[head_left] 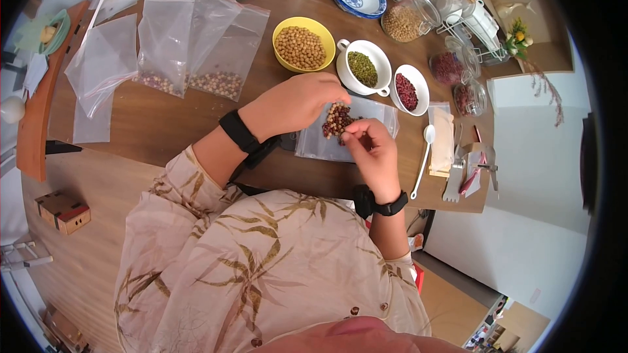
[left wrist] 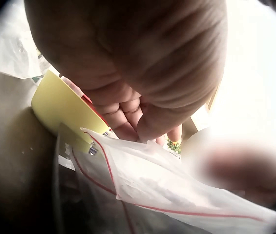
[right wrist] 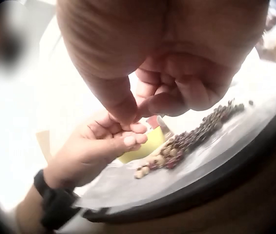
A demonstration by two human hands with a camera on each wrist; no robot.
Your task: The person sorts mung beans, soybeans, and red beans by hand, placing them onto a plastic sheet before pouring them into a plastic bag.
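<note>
A clear zip bag [head_left: 315, 145] with a red seal line lies at the front of the table, with mixed beans [head_left: 337, 121], tan and dark red, heaped on or in it. My left hand [head_left: 291, 108] reaches over its far left side; in the left wrist view, thumb and fingertips come together at a raised peak of the plastic and pinch it. From the right, my right hand [head_left: 376, 157] pinches thumb against forefinger at the edge of the beans, where the bag is; the spot between these fingertips is hidden. The two hands' fingertips are close together in the right wrist view.
Beyond the hands stand a yellow bowl [head_left: 323, 34] of chickpeas, a white bowl [head_left: 353, 47] of green beans and another white bowl [head_left: 424, 95] of red beans. Filled zip bags [head_left: 163, 39] lie left. A white spoon [head_left: 422, 157] and glass jars [head_left: 428, 10] are right.
</note>
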